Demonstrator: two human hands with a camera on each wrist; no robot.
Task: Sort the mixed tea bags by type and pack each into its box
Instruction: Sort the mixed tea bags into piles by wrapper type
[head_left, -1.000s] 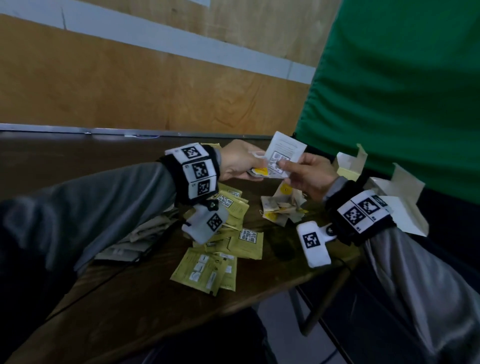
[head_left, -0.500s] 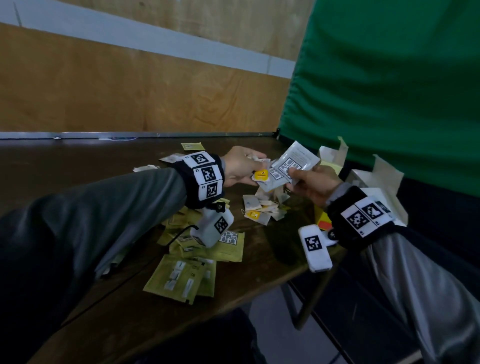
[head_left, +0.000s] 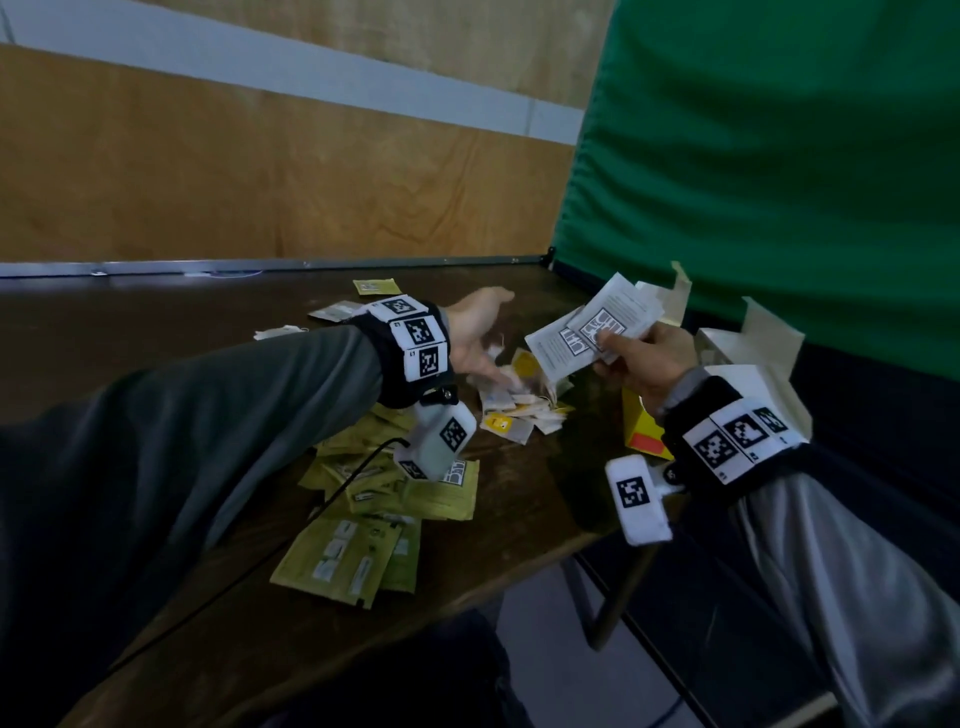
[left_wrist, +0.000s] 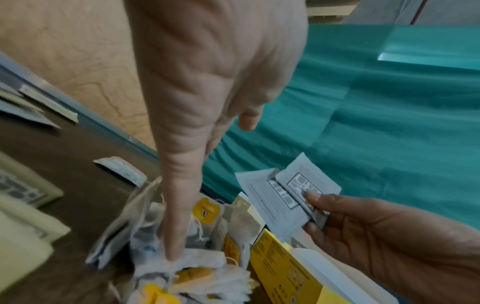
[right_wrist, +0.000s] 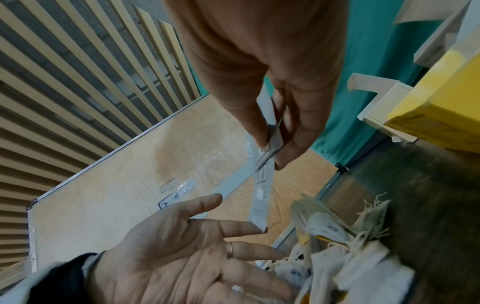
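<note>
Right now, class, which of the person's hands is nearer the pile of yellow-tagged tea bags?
Left. The left hand reaches down into the pile; the right hand holds white sachets above, beside it.

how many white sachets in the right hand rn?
2 visible. Both white sachets are pinched together in the right hand: the front one under the thumb, the other fanned out behind it toward the left hand. More could be hidden behind them.

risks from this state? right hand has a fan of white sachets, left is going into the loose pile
1. The right hand pinches several white sachets by one end, fanned out; one could slip free.
2. The left hand, fingers straight, presses into the stringed bags; tangled strings may drag extra bags along.
3. The green sachets lie near the table edge; a sleeve sweep might knock them off.
</note>
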